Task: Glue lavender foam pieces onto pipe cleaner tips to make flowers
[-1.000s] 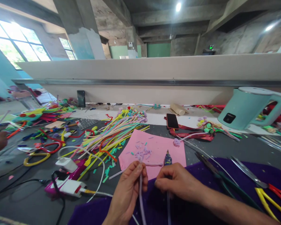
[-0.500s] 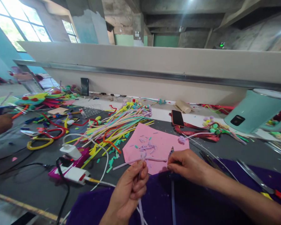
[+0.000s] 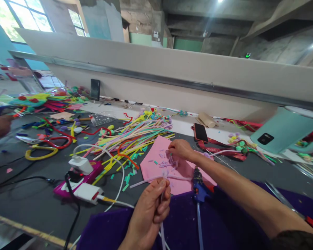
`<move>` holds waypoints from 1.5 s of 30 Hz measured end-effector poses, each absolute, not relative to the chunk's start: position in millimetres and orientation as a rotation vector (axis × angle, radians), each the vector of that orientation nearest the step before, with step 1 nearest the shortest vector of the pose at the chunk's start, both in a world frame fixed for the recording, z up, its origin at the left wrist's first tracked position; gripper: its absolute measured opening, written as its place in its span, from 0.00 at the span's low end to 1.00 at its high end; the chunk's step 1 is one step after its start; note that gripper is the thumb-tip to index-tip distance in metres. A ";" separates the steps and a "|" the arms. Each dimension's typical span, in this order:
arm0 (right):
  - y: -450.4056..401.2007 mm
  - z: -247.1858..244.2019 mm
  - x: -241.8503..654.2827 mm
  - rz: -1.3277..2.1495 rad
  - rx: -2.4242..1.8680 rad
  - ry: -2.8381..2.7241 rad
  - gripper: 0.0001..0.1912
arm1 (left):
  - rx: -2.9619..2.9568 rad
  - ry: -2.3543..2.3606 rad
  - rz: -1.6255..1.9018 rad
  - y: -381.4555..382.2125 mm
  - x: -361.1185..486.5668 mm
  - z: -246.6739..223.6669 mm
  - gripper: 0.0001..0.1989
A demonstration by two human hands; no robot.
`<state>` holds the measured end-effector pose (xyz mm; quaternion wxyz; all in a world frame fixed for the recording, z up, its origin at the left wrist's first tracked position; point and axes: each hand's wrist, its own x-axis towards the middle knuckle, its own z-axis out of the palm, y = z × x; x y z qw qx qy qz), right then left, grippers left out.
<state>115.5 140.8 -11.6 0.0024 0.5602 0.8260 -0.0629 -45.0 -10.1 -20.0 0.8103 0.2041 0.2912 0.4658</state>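
Two hands, left (image 3: 151,205) pinching lilac stem (image 3: 162,234), right (image 3: 182,149) stretched forward

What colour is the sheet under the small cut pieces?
The sheet is pink, best in the head view.

Can't read a single whole word here. Can see light letters on the red strap (image 3: 236,156), right of the middle of the frame, but too blurry to spell out. Can see small light marks too on the dark panel (image 3: 265,139) of the pale green kettle (image 3: 276,126), at the right edge, but can't tell if numbers or letters. High up at the right, can spot a little sign (image 3: 247,55) glowing green, too small and far away to make out any word or picture on it.
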 end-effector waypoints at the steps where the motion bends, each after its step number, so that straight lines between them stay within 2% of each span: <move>1: 143.7 -14.5 112.1 -0.179 1.750 2.570 0.13 | 0.435 0.615 0.995 -10.6 -45.1 -19.9 0.05; 10: 149.2 -18.5 95.0 -0.086 1.727 2.543 0.14 | 0.432 0.577 0.996 -13.3 -46.1 -18.7 0.05; 15: 133.8 10.0 103.2 -0.180 1.798 2.651 0.10 | 0.436 0.614 1.003 -13.5 -44.6 -18.0 0.06; 20: 70.4 39.6 131.5 -0.424 1.854 2.823 0.08 | 0.476 0.628 0.978 -12.8 -41.9 -19.5 0.09; 21: 55.6 41.8 137.0 -0.547 1.851 2.857 0.08 | 0.488 0.631 0.972 -12.5 -41.1 -19.9 0.09; 23: 30.2 41.8 145.8 -1.198 1.843 2.915 0.07 | 0.509 0.636 0.963 -11.4 -38.9 -20.1 0.09; 26: 7.9 33.3 151.7 -1.883 1.794 2.825 0.05 | 0.523 0.636 0.950 -9.5 -33.6 -16.4 0.08; 29: 1.9 21.9 151.4 -2.317 1.800 2.642 0.07 | 0.544 0.610 0.935 -7.7 -26.1 -7.5 0.07; 32: 0.9 15.5 150.1 -2.534 1.853 2.549 0.10 | 0.583 0.615 0.932 -6.4 -17.7 1.3 0.07; 40: -6.7 14.2 148.5 -2.460 2.004 2.612 0.10 | 0.624 0.744 0.968 -9.6 -0.4 -9.6 0.08; 45: -9.1 10.0 146.7 -2.057 2.059 2.845 0.09 | 0.680 0.759 0.988 -11.7 0.3 -17.0 0.07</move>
